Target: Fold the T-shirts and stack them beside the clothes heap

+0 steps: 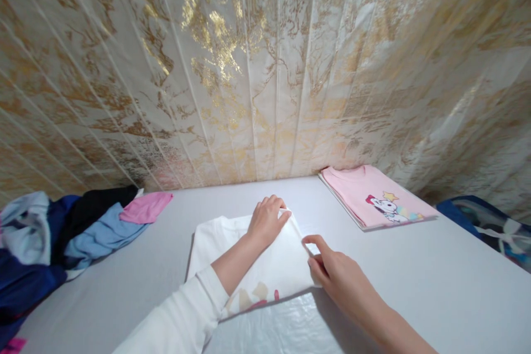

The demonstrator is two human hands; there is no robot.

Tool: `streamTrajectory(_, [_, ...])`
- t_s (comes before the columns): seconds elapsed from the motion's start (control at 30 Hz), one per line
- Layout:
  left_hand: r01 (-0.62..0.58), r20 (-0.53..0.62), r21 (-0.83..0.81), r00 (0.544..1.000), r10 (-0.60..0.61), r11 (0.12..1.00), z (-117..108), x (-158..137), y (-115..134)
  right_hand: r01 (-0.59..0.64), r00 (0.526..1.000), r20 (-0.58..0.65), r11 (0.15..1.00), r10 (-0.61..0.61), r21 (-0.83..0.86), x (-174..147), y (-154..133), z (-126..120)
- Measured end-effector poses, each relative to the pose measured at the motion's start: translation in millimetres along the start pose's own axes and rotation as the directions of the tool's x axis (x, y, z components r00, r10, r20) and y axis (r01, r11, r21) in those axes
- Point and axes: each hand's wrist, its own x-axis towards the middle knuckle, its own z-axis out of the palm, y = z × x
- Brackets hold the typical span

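Observation:
A white T-shirt [282, 265], folded into a rectangle, lies on the bed-like surface in front of me. Part of a beige and red print shows along its near edge. My left hand [267, 220] rests over the far right corner, its fingers bent and the thumb closed against the cloth there. At the right side edge, my right hand [332, 265] has the index finger and thumb curled around the shirt's border. The tips of its other fingers are hidden behind the hand.
A folded pink T-shirt [352, 193] with a cartoon dog print lies at the back right. Loose clothes [99, 232] are heaped at the left. A blue-edged bag [468, 213] stands at the far right. Gold-patterned curtain [249, 77] hangs behind the pale surface [410, 282].

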Motion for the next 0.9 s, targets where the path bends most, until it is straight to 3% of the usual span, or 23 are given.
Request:
streamTrajectory(0.2, [0.036, 0.008, 0.024, 0.999, -0.036, 0.999, -3, 0, 5, -0.002, 1.000, -0.012, 0.991, 0.003, 0.136, -4, -6, -5])
streamTrajectory(0.37, [0.057, 0.026, 0.029, 0.998, -0.057, 0.998, -6, -1, 7, 0.053, 0.977, 0.169, 0.921, -0.127, 0.385, -1, -1, -21])
streamTrajectory(0.43, [0.062, 0.031, 0.029, 0.998, -0.062, 0.998, -6, -3, 6, 0.062, 0.965, 0.210, 0.909, -0.160, 0.412, 1, 2, -27])
streamTrajectory(0.5, [0.066, 0.033, 0.031, 0.997, -0.067, 0.997, -5, -3, 7, 0.097, 0.966, 0.193, 0.935, -0.171, 0.341, 3, 4, -29])
streamTrajectory(0.63, [0.076, 0.044, 0.048, 0.996, -0.078, 0.996, -5, 1, 9, 0.159, 0.978, 0.127, 0.986, -0.163, 0.044, 0, 9, -22])
streamTrajectory(0.7, [0.076, 0.054, 0.059, 0.995, -0.079, 0.995, -13, 1, 12, 0.163, 0.983, 0.099, 0.984, -0.156, -0.070, -3, 14, -19])
streamTrajectory(0.77, [0.062, 0.056, 0.068, 0.996, -0.065, 0.996, -27, -8, 14, 0.186, 0.982, -0.003, 0.974, -0.188, -0.128, -7, 18, -19])
streamTrajectory(0.83, [0.019, 0.059, 0.082, 0.998, -0.024, 0.996, -45, -31, 17, 0.242, 0.952, -0.154, 0.958, -0.265, -0.152, -9, 17, -19])
streamTrajectory(0.9, [-0.059, 0.099, 0.105, 0.994, 0.048, 0.993, -61, -66, 20, 0.319, 0.893, -0.275, 0.932, -0.356, -0.171, -6, 10, -16])
